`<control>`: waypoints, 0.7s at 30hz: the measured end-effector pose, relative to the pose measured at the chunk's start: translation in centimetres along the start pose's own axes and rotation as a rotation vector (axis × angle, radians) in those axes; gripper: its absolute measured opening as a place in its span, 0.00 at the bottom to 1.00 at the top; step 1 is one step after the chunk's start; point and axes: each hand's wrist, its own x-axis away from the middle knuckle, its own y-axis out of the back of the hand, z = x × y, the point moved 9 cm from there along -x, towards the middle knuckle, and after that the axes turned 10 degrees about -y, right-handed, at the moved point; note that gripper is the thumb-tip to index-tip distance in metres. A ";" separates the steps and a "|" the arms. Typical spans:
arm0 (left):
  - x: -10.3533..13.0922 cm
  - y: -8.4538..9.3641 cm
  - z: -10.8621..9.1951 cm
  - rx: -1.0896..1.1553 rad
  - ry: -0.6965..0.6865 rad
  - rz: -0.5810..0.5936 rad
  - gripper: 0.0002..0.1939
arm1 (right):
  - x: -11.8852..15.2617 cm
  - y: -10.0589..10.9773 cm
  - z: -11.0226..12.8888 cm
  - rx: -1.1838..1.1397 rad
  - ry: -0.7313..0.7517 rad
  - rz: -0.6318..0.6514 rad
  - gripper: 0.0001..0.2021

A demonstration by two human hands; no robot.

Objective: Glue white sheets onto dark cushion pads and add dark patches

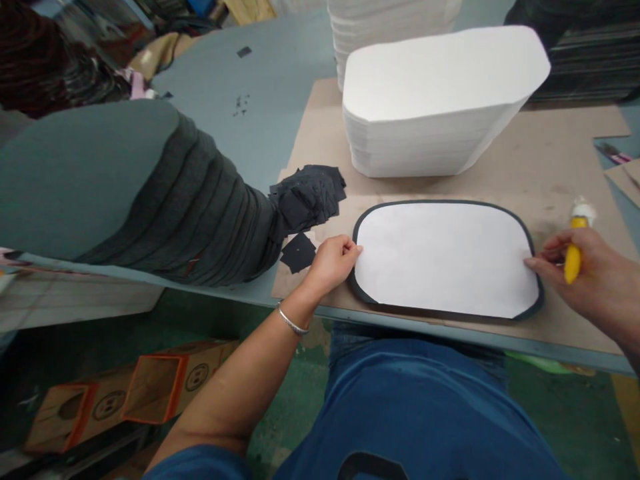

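Note:
A white sheet point(445, 260) with rounded corners lies on a slightly larger dark piece point(534, 308), whose rim shows around it. At the left end, my left hand point(336, 263) pinches the sheet's edge between thumb and fingers. My right hand point(575, 267) is at the right end, thumb on the white edge, with a yellow-handled brush point(573, 259) held among its fingers; the brush's whitish head points away from me. Dark square scraps point(307, 200) are piled left of the sheet, and a few more point(299, 252) lie beside my left hand.
A tall stack of white sheets point(445, 100) stands behind the work. Dark stacked pieces point(200, 193) lean at the left. Brown board point(565, 180) covers part of the blue-grey table point(280, 60). Scissors or pliers point(614, 153) lie far right. Cardboard boxes point(155, 387) sit below the table.

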 end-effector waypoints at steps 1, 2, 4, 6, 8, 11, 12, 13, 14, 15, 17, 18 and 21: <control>0.0 0.0 0.0 -0.008 0.002 0.002 0.11 | 0.0 0.0 0.1 0.000 0.001 -0.001 0.15; 0.0 0.0 0.0 -0.016 0.003 0.005 0.12 | 0.0 0.0 0.1 0.000 -0.001 -0.002 0.15; 0.0 0.0 -0.2 -0.040 0.000 0.012 0.12 | 0.0 0.0 0.2 0.006 -0.023 0.001 0.16; -0.1 0.0 -0.4 -0.074 -0.009 0.020 0.12 | 0.1 -0.2 0.2 0.009 -0.061 0.015 0.16; -0.1 0.2 -0.6 -0.121 -0.021 0.030 0.13 | 0.2 -0.4 0.3 -0.009 -0.081 0.028 0.16; -0.1 0.9 -1.2 -0.219 -0.035 0.045 0.15 | 0.3 -0.6 0.5 -0.069 -0.042 0.018 0.15; -0.1 1.2 -1.4 -0.258 -0.035 0.047 0.16 | 0.3 -0.7 0.5 -0.088 -0.023 0.013 0.15; 0.1 1.5 -1.7 -0.294 -0.027 0.042 0.16 | 0.2 -0.9 0.5 -0.102 -0.006 0.012 0.15; 0.2 1.8 -2.2 -0.342 -0.022 0.022 0.15 | 0.2 -1.0 0.5 -0.113 0.012 0.015 0.15; 0.3 2.1 -2.9 -0.409 -0.028 -0.014 0.12 | 0.1 -1.2 0.4 -0.121 0.027 0.016 0.14; 0.4 1.7 -5.3 -0.569 -0.123 -0.096 0.08 | 0.0 -1.5 0.4 -0.125 0.048 0.014 0.14; 0.4 0.7 -6.8 -0.638 -0.224 -0.120 0.09 | 0.0 -1.7 0.4 -0.124 0.059 0.013 0.14; 0.3 -4.5 -10.9 -0.723 -0.587 -0.061 0.24 | 0.2 -2.0 0.4 -0.133 0.097 0.008 0.13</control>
